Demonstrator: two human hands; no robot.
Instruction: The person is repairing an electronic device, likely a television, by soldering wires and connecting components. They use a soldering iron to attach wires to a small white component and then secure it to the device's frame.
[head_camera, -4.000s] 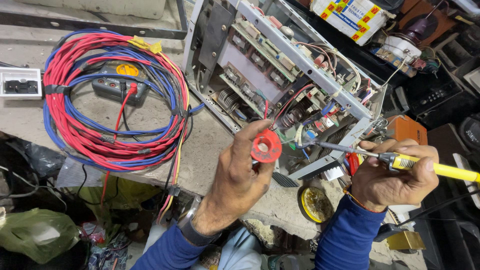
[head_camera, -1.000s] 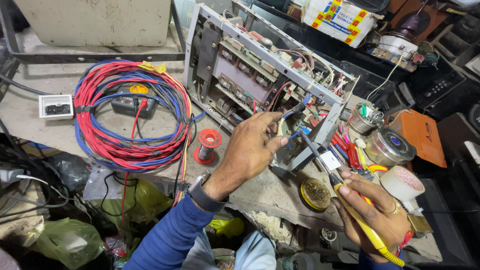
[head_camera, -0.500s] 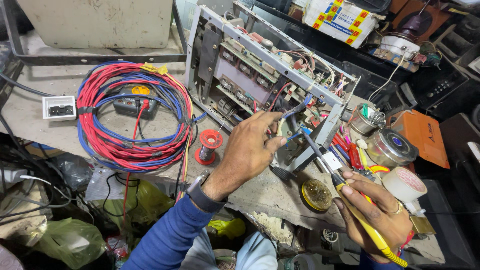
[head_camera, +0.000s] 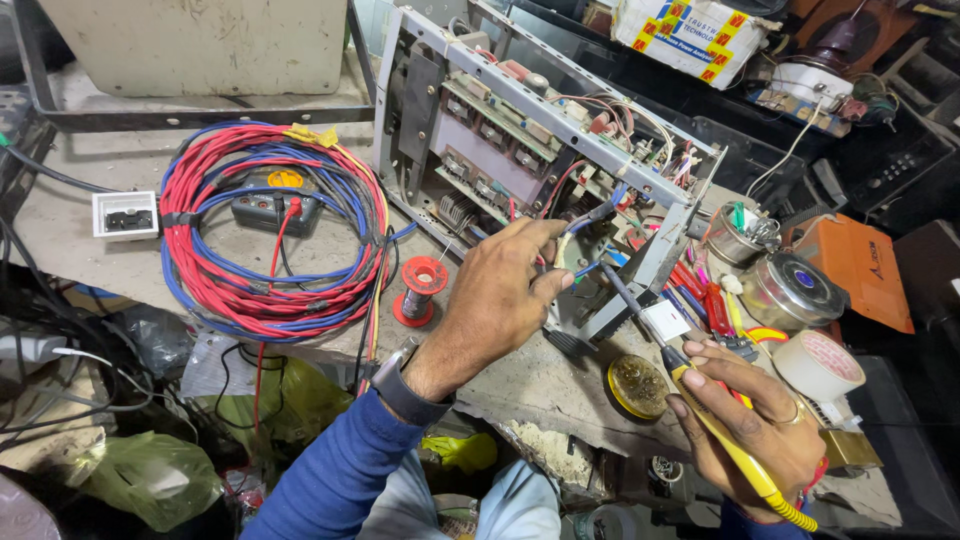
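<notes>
Left hand (head_camera: 495, 300) at frame centre, fingers pinched shut on a thin wire (head_camera: 590, 215) at the lower edge of the open metal chassis (head_camera: 520, 100); hardly shifted from half a second before. Right hand (head_camera: 765, 430) at lower right, closed around the yellow soldering iron (head_camera: 700, 390), tip raised toward the pinched wire and just short of it, a little nearer than a second earlier. Four seconds back, quite otherwise: red solder spool (head_camera: 422, 288) held up in the left hand, iron lying level at the right edge. Spool since set down, upright on the bench left of the left hand, near the coil of red and blue cable (head_camera: 265, 230) at centre left. Round flux tin (head_camera: 640, 385) between the two hands, roll of tape (head_camera: 820, 365) just right of the iron, both unmoved over the last second.
</notes>
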